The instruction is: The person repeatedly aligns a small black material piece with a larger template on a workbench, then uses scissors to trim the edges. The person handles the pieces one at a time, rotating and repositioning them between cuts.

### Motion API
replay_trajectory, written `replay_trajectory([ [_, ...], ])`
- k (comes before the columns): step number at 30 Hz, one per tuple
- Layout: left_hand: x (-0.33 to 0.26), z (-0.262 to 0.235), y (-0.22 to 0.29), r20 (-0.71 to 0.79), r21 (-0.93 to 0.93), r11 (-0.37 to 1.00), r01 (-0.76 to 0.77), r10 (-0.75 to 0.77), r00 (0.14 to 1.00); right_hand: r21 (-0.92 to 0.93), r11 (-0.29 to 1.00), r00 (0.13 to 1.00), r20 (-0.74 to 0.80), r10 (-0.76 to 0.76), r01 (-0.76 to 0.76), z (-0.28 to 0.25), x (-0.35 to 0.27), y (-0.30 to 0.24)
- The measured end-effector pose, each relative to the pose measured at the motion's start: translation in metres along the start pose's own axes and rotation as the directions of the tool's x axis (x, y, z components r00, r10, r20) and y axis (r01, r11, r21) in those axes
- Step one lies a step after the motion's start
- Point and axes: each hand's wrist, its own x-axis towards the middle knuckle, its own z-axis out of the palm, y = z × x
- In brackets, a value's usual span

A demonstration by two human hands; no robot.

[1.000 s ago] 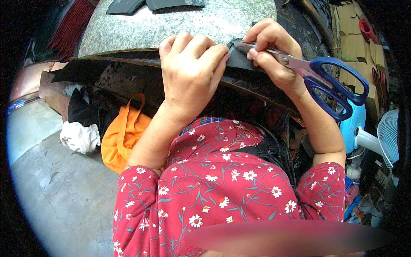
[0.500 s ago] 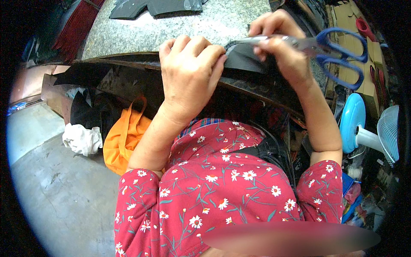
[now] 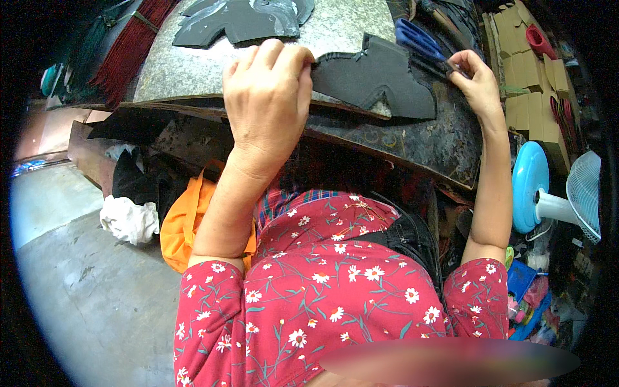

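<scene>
A flat black cut piece [image 3: 374, 76], with a notched and stepped outline, lies partly over the front edge of the stone slab. My left hand [image 3: 267, 90] is curled closed at its left end, thumb side against it. Off to the right, my right hand [image 3: 476, 80] pinches the blade end of a pair of scissors. The blue handles of the scissors [image 3: 420, 40] point away to the upper left, next to the far right corner of the piece; most of the blades is hidden by my fingers.
More black cut pieces with whitish smears [image 3: 248, 22] lie farther back on the speckled stone slab [image 3: 164, 80]. Bundled dark red cords [image 3: 129, 51] stand at the left. Cardboard [image 3: 522, 71] and a blue-and-white fan [image 3: 532, 187] are on the right, an orange bag [image 3: 184, 222] below left.
My right hand has moved right and back, carrying the scissors away from the black piece, their handles now turned away. The piece has been laid flatter; my left hand shifted slightly left.
</scene>
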Motion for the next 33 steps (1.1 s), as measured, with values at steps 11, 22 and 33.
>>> replay_trajectory([
  [11, 0.006, -0.003, 0.008, -0.107, -0.811, 0.569, 0.136, -0.373, 0.922, -0.021, 0.932, 0.931, 0.067, -0.359, 0.361, -0.009, -0.008, -0.092],
  [22, 0.014, -0.004, 0.003, 0.572, -0.805, -0.034, 0.592, -0.306, 0.761, 0.726, 0.652, 0.876, 0.44, -0.196, -0.218, 0.058, -0.029, -0.156],
  [33, 0.005, -0.008, 0.01, 0.421, -0.581, 0.645, 0.497, -0.285, 0.861, 0.673, 0.737, 0.943, 0.204, -0.264, 0.061, 0.067, -0.039, -0.146],
])
